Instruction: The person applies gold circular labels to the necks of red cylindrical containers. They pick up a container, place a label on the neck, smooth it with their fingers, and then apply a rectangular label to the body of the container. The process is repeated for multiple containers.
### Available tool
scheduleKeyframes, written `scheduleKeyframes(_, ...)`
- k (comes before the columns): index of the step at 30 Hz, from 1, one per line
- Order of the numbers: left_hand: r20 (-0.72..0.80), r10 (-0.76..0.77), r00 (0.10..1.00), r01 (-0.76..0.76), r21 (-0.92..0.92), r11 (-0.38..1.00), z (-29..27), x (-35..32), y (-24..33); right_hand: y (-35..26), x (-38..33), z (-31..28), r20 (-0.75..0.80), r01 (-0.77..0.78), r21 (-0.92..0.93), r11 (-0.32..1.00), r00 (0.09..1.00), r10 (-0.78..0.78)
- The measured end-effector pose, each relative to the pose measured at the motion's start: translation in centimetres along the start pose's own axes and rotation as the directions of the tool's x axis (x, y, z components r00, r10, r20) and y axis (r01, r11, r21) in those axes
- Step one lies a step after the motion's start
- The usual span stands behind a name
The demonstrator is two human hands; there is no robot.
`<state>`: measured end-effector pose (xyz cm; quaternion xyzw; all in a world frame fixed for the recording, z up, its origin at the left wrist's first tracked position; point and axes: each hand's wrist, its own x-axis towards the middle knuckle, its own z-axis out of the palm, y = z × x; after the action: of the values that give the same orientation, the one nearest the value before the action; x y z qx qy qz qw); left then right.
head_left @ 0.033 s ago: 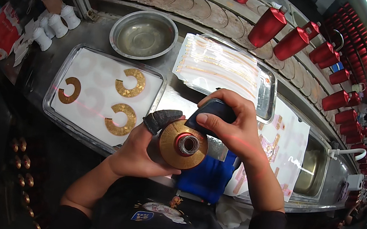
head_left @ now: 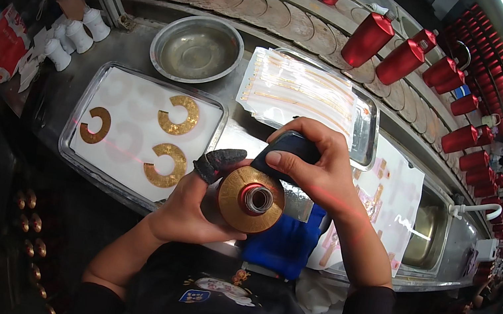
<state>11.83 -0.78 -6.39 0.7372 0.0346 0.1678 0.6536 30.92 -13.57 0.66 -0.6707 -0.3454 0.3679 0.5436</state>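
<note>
My left hand (head_left: 183,210) is closed around a red bottle with a gold, patterned shoulder (head_left: 231,202), its open threaded neck (head_left: 257,199) tipped up towards me. A worn black cover (head_left: 219,163) wraps one digit of that hand. In my right hand (head_left: 319,171) is a dark, flat pad with rounded corners (head_left: 292,148), thumb on top, its lower edge against the far side of the gold shoulder. Left of the bottle, a metal tray (head_left: 78,120) lined with white sheet carries gold C-shaped labels (head_left: 179,115). A blue cloth (head_left: 279,248) lies below the bottle.
A metal bowl of liquid (head_left: 159,60) stands behind the tray. Sheets of gold strips (head_left: 300,88) rest on another tray (head_left: 366,133). Printed sheets (head_left: 401,203) and a sink with a white tap (head_left: 478,209) are at right. Red bottles (head_left: 368,39) stand along a conveyor (head_left: 276,17).
My right hand and the dark pad have shifted slightly to the left and away from me along the bottle's shoulder. The bottle and left hand stay almost in place.
</note>
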Motion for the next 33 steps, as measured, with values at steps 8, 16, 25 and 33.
scheduleKeyframes(8, 0.165, -0.125, 0.978, 0.144, -0.112, 0.983, -0.7, 0.1, -1.6, 0.7, 4.3, 0.1, 0.212, 0.062, -0.086, 0.994, 0.976, -0.043)
scheduleKeyframes(16, 0.071, -0.072, 0.995, 0.079, -0.116, 0.990, 0.0, -0.1, -0.8, 1.4, -1.1, -0.3, -0.162, 0.175, -0.121, 0.977, 0.968, -0.194)
scheduleKeyframes(25, -0.140, 0.190, 0.972, -0.170, 0.141, 0.975, 2.5, -0.5, -1.8, 2.1, -3.1, 0.1, -0.163, 0.411, -0.399, 0.820, 0.848, -0.504)
scheduleKeyframes(33, -0.376, 0.260, 0.889, -0.170, 0.255, 0.952, 6.2, -1.5, -2.9, 2.7, -7.5, 2.1, -0.102, 0.519, -0.587, 0.621, 0.714, -0.693)
